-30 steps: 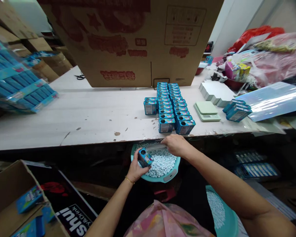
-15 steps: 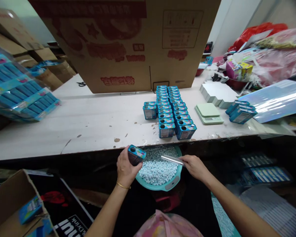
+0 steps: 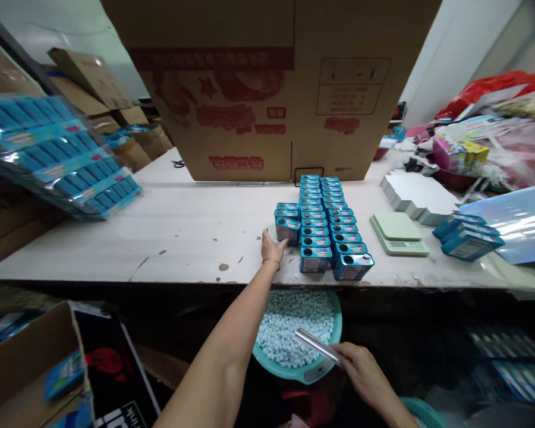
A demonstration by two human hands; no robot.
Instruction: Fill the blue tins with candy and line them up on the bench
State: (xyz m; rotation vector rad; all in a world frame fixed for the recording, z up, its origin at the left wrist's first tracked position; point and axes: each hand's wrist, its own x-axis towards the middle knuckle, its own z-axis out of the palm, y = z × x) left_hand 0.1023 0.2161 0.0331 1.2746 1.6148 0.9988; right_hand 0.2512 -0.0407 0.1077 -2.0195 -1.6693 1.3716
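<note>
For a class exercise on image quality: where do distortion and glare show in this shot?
In the head view, the wide lens splays the cardboard carton outward; glare streaks the plastic-wrapped blue packs and the iridescent sheet; the metal tube shines.

The person's left forearm point(image 3: 232, 339) is bare, with a thin gold bangle point(image 3: 271, 261) around the wrist.

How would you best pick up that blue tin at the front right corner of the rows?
Probably by the flat sides of the blue tin, coming from the front right, where no other tin stands beside it. It stands upright and boxy, so flat faces suit fingers.
</note>
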